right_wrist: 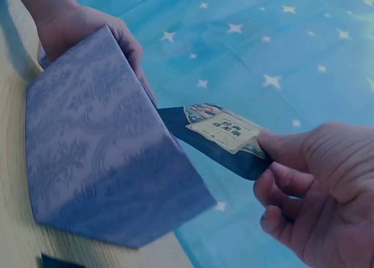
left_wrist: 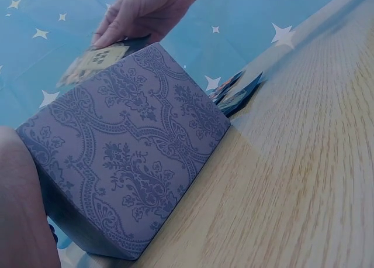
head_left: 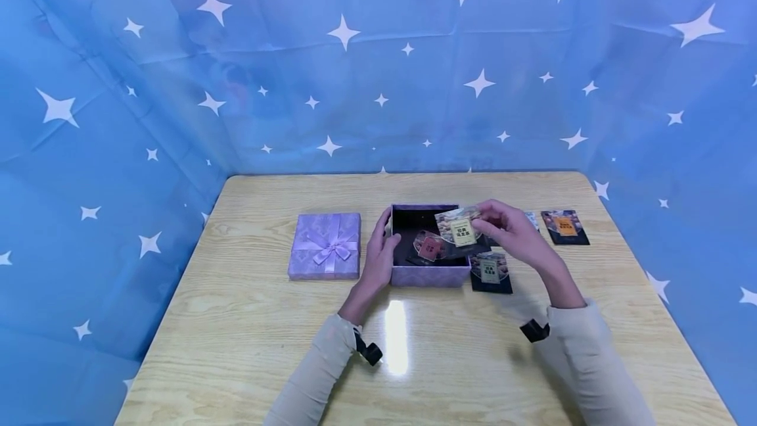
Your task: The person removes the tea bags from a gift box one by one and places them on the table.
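A purple patterned gift box (head_left: 430,277) stands uncovered on the table. My left hand (head_left: 378,258) grips its left side, the thumb over the rim. My right hand (head_left: 513,232) pinches a flat tea packet (right_wrist: 225,130) with a yellow label between thumb and fingers. That packet is tilted above the box's right part, its far end at the opening. Inside the dark box lies a packet with a red label (head_left: 430,248). In the left wrist view, the box wall (left_wrist: 128,139) hides the interior.
Left of the box sits its purple lid (head_left: 325,245) with a ribbon bow. To the right lie a green-label packet (head_left: 491,272), an orange-label packet (head_left: 566,227) and one partly hidden behind the right hand (head_left: 531,219). A blue star-patterned curtain (head_left: 378,71) hangs behind the table.
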The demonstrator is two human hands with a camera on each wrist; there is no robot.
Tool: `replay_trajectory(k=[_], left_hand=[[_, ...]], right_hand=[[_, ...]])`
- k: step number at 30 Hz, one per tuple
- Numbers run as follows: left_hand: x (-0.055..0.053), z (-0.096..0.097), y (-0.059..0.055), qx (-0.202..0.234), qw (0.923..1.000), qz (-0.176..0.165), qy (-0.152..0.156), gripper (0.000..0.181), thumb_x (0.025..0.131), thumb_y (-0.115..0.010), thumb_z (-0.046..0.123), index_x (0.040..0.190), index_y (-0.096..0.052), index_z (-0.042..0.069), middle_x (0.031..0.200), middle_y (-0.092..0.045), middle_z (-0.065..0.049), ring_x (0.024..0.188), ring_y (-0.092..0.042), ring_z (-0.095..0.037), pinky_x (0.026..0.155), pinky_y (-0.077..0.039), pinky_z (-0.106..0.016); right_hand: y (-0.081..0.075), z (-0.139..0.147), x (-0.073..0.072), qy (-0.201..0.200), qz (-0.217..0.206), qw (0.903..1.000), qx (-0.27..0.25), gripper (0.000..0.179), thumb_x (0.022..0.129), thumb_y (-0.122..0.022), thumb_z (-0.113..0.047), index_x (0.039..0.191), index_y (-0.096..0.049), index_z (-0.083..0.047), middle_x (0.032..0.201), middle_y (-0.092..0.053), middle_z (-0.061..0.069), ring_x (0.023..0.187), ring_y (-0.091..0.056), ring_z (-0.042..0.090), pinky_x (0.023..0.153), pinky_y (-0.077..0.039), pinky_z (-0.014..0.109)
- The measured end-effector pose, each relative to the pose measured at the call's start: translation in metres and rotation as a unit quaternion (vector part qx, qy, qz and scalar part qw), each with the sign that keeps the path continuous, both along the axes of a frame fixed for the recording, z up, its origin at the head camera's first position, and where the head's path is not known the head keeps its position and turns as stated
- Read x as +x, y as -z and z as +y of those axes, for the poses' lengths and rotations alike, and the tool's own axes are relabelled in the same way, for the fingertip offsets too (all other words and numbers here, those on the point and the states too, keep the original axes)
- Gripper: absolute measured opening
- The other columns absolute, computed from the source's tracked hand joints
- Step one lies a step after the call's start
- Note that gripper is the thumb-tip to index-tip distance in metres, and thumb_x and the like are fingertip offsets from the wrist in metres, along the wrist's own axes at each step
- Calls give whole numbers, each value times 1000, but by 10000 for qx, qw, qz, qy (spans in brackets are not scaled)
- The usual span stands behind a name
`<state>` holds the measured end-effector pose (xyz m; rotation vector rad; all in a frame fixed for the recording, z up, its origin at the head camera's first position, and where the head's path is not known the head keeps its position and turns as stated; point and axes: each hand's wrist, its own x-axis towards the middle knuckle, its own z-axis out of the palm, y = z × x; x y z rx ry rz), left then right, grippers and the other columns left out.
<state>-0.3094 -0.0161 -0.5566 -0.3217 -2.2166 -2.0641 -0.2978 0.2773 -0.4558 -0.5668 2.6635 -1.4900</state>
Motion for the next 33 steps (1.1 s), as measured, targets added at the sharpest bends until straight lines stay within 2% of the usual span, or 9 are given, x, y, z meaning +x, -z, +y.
replay_trajectory(k=[4, 8, 15, 21, 26, 29, 33], left_hand=[[0, 0, 1, 83, 9999, -34, 65, 61, 107, -48, 8, 165, -33, 18, 170, -31, -4, 156, -25, -26, 126, -23, -52], [0, 0, 1, -10, 10000, -67, 42, 61, 107, -49, 10, 165, -33, 20, 170, -31, -2, 156, -25, -26, 126, -24, -52], [0, 1, 0, -98, 9999, -66, -36, 62, 106, -48, 11, 165, -34, 24, 169, -33, 3, 156, -27, -25, 125, -25, -50], [0, 1, 0, -96, 9999, -61, -49, 62, 106, -49, 10, 164, -35, 25, 168, -34, 3, 155, -28, -23, 125, -26, -48], [0, 0, 0, -96, 9999, -80, -9, 62, 107, -47, 7, 165, -33, 19, 169, -32, -2, 156, -26, -27, 126, -24, -51], [2, 0, -7, -104, 9998, -164, 78, 61, 107, -45, 5, 166, -29, 14, 171, -28, -7, 157, -24, -31, 126, -23, -52], [12, -4, -27, -200, 9992, -240, 240, 60, 108, -45, 7, 166, -27, 8, 171, -26, -12, 156, -24, -35, 125, -25, -53]], right_hand=[[1, 16, 5, 227, 31, 9997, -29, 32, 107, -61, -15, 134, -59, 1, 105, -70, 16, 83, -64, 17, 65, -52, 31], [0, 32, 10, 533, 92, 9985, 45, 34, 107, -61, -18, 135, -58, 0, 102, -68, 11, 77, -59, 21, 60, -48, 33], [3, 57, 17, 830, 297, 9961, 68, 37, 107, -61, -15, 139, -56, 3, 100, -69, 2, 76, -57, 14, 59, -44, 30], [15, 79, 25, 1013, 251, 9945, 11, 41, 106, -60, -11, 142, -52, 7, 100, -70, -1, 80, -59, 9, 61, -45, 26], [30, 102, 34, 1243, 131, 9921, -48, 40, 106, -60, -8, 141, -50, 10, 98, -68, -4, 77, -59, 8, 57, -43, 27], [37, 113, 39, 1364, 70, 9906, -80, 40, 106, -60, -7, 140, -50, 10, 97, -69, -5, 78, -60, 7, 58, -43, 27], [44, 125, 45, 1469, -38, 9891, 0, 38, 106, -59, -8, 139, -50, 10, 96, -69, -6, 78, -60, 7, 57, -43, 28]])
